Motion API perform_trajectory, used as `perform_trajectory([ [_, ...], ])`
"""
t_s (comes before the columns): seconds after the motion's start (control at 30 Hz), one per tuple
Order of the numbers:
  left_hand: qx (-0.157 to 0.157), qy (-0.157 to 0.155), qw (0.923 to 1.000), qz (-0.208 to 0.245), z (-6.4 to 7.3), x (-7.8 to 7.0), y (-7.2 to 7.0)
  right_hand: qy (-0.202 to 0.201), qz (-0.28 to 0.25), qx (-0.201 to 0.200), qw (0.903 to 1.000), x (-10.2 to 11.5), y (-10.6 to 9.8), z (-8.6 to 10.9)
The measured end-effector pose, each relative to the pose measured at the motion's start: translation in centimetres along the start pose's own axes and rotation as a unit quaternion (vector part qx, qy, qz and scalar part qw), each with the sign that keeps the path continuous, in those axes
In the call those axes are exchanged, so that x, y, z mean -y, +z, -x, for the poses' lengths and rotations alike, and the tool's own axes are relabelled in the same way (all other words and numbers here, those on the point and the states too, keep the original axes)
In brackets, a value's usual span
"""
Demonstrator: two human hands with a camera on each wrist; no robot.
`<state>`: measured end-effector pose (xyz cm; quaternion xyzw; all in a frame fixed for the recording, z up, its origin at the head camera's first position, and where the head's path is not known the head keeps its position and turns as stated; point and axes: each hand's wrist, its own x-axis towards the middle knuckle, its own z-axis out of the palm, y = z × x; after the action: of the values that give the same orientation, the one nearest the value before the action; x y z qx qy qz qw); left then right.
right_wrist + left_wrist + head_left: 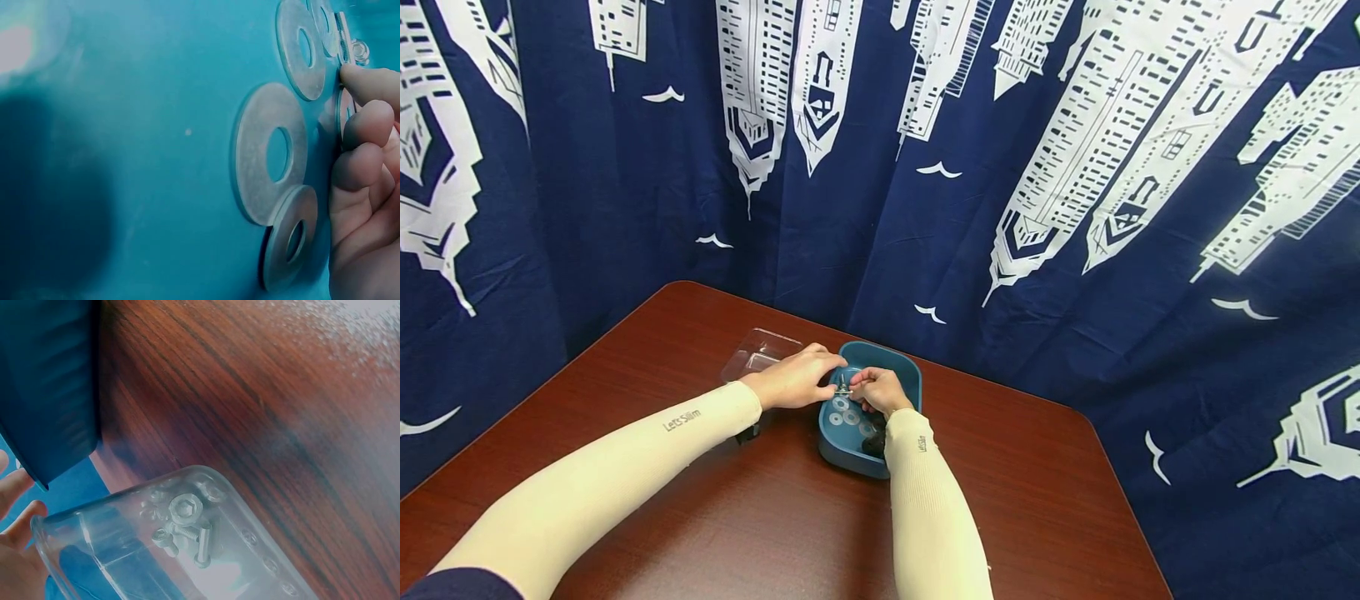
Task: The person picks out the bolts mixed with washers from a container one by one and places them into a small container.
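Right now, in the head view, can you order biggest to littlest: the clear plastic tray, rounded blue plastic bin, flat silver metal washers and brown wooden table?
1. Brown wooden table
2. Rounded blue plastic bin
3. Clear plastic tray
4. Flat silver metal washers; these look too alike to rank separately.

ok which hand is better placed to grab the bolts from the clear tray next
Probably the left hand: in the head view it is close beside the clear tray, where the bolts lie. The right hand is farther off, over the blue bin.

R grip [367,187] nr gry washers [253,156]
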<state>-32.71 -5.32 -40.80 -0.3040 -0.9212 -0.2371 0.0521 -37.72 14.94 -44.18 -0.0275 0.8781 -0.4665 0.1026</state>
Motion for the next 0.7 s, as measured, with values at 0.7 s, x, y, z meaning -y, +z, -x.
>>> perform_trajectory([
  [0.7, -0.013, 0.006, 0.9999, -0.009, 0.15, -0.33, -0.03, 0.001, -0.002, 0.021, 0.9998, 0.02, -0.38, -0.08],
])
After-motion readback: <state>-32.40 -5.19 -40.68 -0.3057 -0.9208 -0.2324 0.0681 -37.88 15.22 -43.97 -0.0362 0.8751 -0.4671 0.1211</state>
